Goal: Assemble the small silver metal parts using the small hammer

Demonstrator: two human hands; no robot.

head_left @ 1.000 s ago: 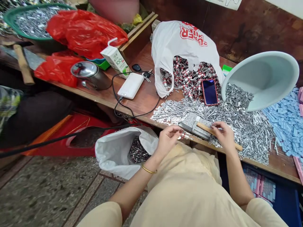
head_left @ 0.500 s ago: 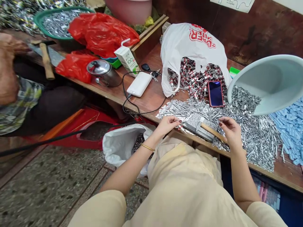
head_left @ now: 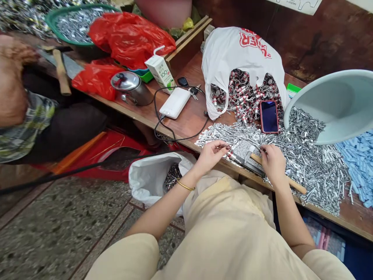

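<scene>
My left hand (head_left: 212,156) is closed in a pinch at the table's front edge. At its fingertips is a small silver-and-red metal fitting (head_left: 231,156), like those in the bag. To the right, my right hand (head_left: 273,162) has its thumb and fingers together above the hammer; what they pinch, if anything, is too small to make out. The hammer (head_left: 297,185) lies with its wooden handle passing beneath my right hand and its head towards my left. Under it are a dark metal bar (head_left: 253,167) and a grey speckled block (head_left: 242,149). Loose silver metal pieces (head_left: 314,171) surround them.
A white bag (head_left: 241,48) of fittings, a phone (head_left: 269,116) and a tipped grey basin (head_left: 344,101) stand behind. Leftward are a power bank (head_left: 175,102) with cable, drink carton (head_left: 160,72) and steel cup (head_left: 132,89). A white sack (head_left: 145,179) hangs below. Another person's arm (head_left: 13,85) is far left.
My right hand has moved left, along the hammer from its handle towards its head, and its fingers have drawn together. My left hand keeps its pinch. The view has shifted slightly.
</scene>
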